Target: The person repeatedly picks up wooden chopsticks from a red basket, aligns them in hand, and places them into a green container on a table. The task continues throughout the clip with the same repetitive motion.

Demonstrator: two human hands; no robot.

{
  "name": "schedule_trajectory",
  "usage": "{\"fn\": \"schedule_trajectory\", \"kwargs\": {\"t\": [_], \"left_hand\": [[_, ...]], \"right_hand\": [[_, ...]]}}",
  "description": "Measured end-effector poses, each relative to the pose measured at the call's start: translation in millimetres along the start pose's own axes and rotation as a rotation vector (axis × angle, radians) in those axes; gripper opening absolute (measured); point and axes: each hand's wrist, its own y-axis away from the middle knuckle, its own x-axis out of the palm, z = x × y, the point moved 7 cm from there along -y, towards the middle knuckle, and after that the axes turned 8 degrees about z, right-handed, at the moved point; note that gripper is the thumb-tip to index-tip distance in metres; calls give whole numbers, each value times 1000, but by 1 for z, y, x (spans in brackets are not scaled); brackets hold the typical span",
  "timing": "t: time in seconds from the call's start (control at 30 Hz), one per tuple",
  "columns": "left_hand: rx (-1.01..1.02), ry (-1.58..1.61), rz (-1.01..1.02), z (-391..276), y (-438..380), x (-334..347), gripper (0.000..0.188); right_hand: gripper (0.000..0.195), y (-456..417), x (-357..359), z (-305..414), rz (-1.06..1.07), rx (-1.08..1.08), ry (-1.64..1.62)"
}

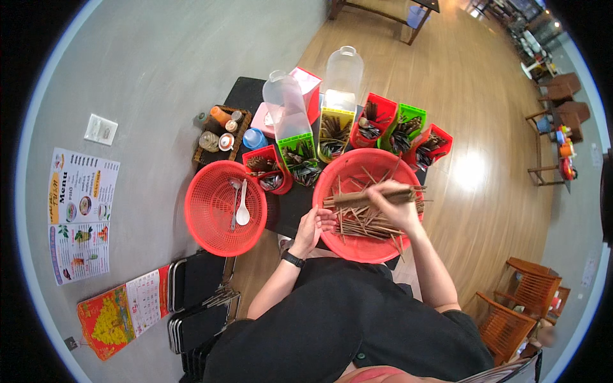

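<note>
My right hand (pixel 393 203) is closed around a thick bundle of wooden chopsticks (pixel 352 199), held roughly level over a red plastic basket (pixel 357 248). Beneath the bundle, loose chopsticks (pixel 366 229) lie crisscrossed in the basket, some leaning on its rim. My left hand (pixel 313 227), with a black band on the wrist, is at the basket's left edge. Its palm faces the bundle's left end, and nothing is in it. A second red basket (pixel 198 210) to the left contains a white spoon (pixel 243 206) and a slimmer metal utensil (pixel 234 210).
Behind the baskets stand several utensil holders, including a red one (pixel 282 184), a green one (pixel 282 143) and a yellow one (pixel 336 114), filled with chopsticks and spoons. A wicker tray (pixel 245 125) of condiments sits at the back left. Folded black chairs (pixel 201 282) lean by the wall.
</note>
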Motion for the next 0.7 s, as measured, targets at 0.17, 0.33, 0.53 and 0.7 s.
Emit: {"fn": "schedule_trajectory", "kwargs": {"t": [0.17,0.33,0.53,0.7], "left_hand": [[36,-60,-102,-8,26,-35,42],[71,-74,-204,-14,46,-49,35],[122,-62,-265,-18,64,-62,32],[144,-59,-282,-16,67,-71,31]], "right_hand": [[8,-95,-20,41,-168,-340,400],[11,-190,3,21,-121,-398,524],[21,-245,17,-36,-113,-178,652],[21,-259,33,-60,-19,-198,752]]}}
